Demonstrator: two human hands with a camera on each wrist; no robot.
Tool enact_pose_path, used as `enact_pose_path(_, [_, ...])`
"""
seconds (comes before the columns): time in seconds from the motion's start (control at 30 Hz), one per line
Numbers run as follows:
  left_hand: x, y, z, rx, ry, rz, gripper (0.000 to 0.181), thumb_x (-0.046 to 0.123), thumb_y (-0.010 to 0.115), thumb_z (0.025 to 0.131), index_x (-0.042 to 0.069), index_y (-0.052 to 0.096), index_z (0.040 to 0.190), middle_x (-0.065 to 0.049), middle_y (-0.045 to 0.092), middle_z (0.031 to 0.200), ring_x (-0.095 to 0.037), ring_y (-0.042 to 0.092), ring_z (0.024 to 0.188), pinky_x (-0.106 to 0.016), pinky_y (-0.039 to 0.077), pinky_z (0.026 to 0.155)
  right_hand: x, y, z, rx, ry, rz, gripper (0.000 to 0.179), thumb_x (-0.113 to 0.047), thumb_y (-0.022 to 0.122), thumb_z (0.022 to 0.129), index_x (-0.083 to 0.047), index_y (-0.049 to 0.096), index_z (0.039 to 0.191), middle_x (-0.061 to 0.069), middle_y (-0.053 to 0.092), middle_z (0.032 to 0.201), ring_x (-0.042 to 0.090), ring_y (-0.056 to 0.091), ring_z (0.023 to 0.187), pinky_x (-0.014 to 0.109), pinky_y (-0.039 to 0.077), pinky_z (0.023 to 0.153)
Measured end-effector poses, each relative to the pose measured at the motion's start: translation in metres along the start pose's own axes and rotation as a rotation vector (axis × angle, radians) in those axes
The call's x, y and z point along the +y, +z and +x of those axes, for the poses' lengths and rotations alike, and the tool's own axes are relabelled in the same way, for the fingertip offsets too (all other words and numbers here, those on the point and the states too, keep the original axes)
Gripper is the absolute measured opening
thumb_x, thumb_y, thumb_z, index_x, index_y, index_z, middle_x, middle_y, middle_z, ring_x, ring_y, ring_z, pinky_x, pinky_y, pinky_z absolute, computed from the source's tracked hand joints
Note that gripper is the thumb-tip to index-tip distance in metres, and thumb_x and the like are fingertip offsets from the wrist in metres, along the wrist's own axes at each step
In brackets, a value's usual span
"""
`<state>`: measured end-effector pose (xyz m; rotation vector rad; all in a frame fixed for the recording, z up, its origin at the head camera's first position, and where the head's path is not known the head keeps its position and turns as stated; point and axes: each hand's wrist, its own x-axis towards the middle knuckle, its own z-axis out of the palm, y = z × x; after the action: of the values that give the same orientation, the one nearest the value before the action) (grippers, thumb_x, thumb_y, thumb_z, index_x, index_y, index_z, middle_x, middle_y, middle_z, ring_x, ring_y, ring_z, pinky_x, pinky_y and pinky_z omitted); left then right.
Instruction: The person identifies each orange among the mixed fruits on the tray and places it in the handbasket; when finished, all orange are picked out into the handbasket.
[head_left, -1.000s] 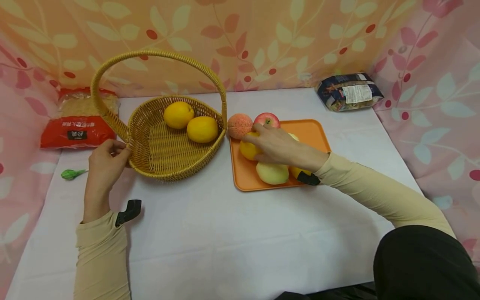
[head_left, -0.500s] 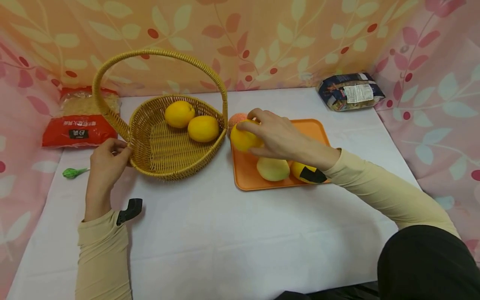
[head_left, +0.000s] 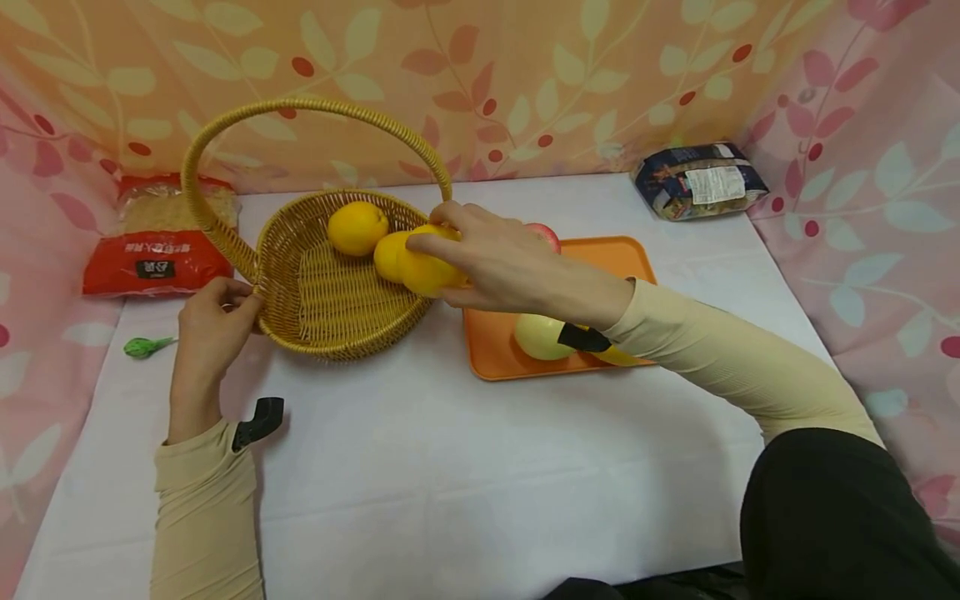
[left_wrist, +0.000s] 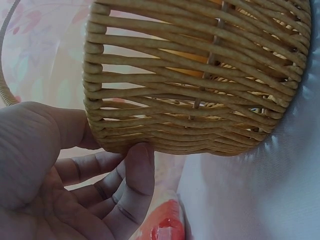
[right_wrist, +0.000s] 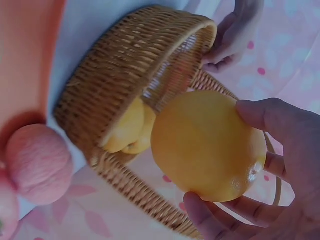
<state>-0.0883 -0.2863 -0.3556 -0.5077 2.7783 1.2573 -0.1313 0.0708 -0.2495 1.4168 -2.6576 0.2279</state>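
My right hand (head_left: pixel 498 262) pinches a yellow orange (right_wrist: pixel 207 145) between thumb and fingers, above the right rim of the wicker basket (head_left: pixel 337 312). At the basket's left rim, my left hand (head_left: pixel 213 333) grips the edge with thumb and fingers; the left wrist view shows its thumb (left_wrist: pixel 140 167) against the woven wall. Inside the basket lie two yellow fruits (head_left: pixel 357 228), one partly hidden behind the held orange. On the orange tray (head_left: pixel 491 354) sit a pale green fruit (head_left: pixel 540 337), a red apple (head_left: pixel 545 235) and a yellow fruit (head_left: pixel 617 358) half covered by my right wrist.
A pink peach (right_wrist: pixel 39 164) lies beside the basket, hidden by my hand in the head view. A red bag (head_left: pixel 161 262) stands at the left, a dark packet (head_left: pixel 701 182) at the back right. Something small and green (head_left: pixel 146 347) lies near my left hand.
My right hand has lifted the orange off the tray and carried it left to the basket's rim. The left hand keeps its grip in the same place.
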Motion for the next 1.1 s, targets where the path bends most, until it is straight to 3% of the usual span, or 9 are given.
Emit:
enact_pose_path(0.23, [0.000, 0.000, 0.000, -0.007, -0.013, 0.006, 0.043, 0.037, 0.047, 0.098, 0.003, 0.053, 0.124, 0.002, 0.058, 0.090, 0.003, 0.059, 0.061, -0.023, 0.047, 0.059, -0.022, 0.007, 0.037, -0.029, -0.021, -0.048, 0.051, -0.038, 0.065, 0.090, -0.025, 0.050, 0.138, 0.013, 0.047, 0.136, 0.029, 0.055, 0.112, 0.041, 0.056, 0.075])
enact_pose_path(0.43, [0.001, 0.002, 0.001, 0.010, 0.002, -0.001, 0.042, 0.035, 0.048, 0.098, 0.002, 0.055, 0.122, 0.001, 0.058, 0.090, 0.003, 0.060, 0.060, -0.024, 0.047, 0.056, -0.035, 0.013, 0.066, -0.020, -0.050, -0.076, 0.050, -0.034, 0.063, 0.091, -0.026, 0.050, 0.139, 0.013, 0.047, 0.135, 0.030, 0.055, 0.113, 0.039, 0.054, 0.084])
enact_pose_path(0.7, [0.002, 0.002, 0.002, 0.006, 0.005, 0.013, 0.045, 0.037, 0.047, 0.099, 0.002, 0.054, 0.124, -0.009, 0.059, 0.098, 0.003, 0.059, 0.060, -0.024, 0.047, 0.057, -0.043, 0.027, 0.102, -0.082, -0.008, -0.117, 0.055, -0.040, 0.059, 0.092, -0.033, 0.043, 0.144, 0.011, 0.041, 0.144, 0.024, 0.056, 0.112, 0.033, 0.056, 0.080])
enact_pose_path(0.93, [0.000, 0.001, 0.000, 0.010, 0.009, 0.008, 0.044, 0.037, 0.047, 0.099, 0.002, 0.054, 0.124, -0.008, 0.058, 0.098, 0.003, 0.060, 0.060, -0.023, 0.047, 0.057, -0.046, 0.046, 0.125, -0.102, 0.006, -0.116, 0.053, -0.041, 0.057, 0.093, -0.032, 0.043, 0.144, 0.006, 0.045, 0.140, 0.022, 0.057, 0.114, 0.030, 0.056, 0.084])
enact_pose_path(1.1, [-0.001, 0.000, -0.001, 0.004, 0.011, 0.014, 0.044, 0.038, 0.046, 0.099, 0.002, 0.054, 0.124, -0.008, 0.059, 0.099, 0.003, 0.060, 0.061, -0.024, 0.046, 0.058, -0.049, 0.058, 0.138, -0.165, 0.028, -0.077, 0.052, -0.037, 0.058, 0.095, -0.033, 0.042, 0.144, 0.006, 0.045, 0.143, 0.021, 0.058, 0.115, 0.029, 0.055, 0.084])
